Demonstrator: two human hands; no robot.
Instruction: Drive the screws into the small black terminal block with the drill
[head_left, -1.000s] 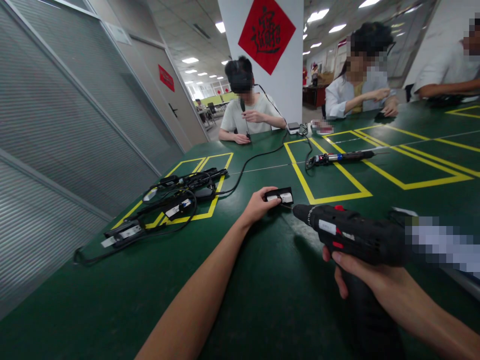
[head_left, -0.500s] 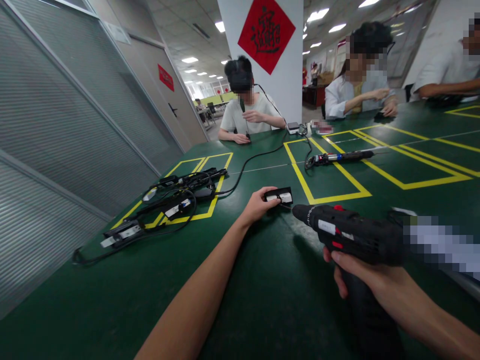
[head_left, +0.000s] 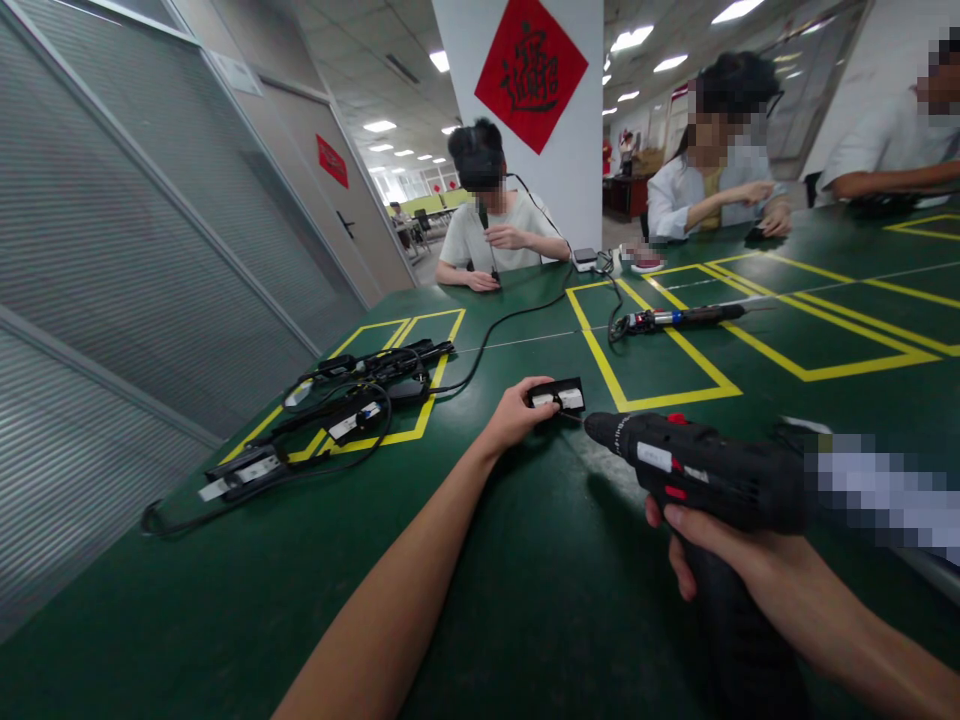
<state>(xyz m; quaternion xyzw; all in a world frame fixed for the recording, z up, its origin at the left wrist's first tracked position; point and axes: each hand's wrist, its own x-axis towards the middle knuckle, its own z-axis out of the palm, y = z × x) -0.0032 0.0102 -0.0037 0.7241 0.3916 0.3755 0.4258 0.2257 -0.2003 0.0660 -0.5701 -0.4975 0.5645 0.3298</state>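
Observation:
My left hand [head_left: 521, 416] grips a small black rectangular part with white labels [head_left: 568, 398] on the green table, the thumb lying across its near side. In my right hand [head_left: 712, 545] is a black cordless drill [head_left: 697, 465] with red switches, held by its handle and aimed left. A thin bit runs from the chuck to the near edge of the labelled part, close to my left thumb. Whether the bit's tip touches the part I cannot tell.
On the left lie several black cabled devices [head_left: 360, 410] within yellow tape. A pen-shaped tool with a cable [head_left: 679, 317] rests beyond the drill. Behind it stands a small white-and-grey box [head_left: 583, 259]. Several people sit at the table's far side. A blurred-out object [head_left: 885, 490] lies at right.
The view has shifted very slightly. Both hands, the drill and the labelled part keep nearly the same positions.

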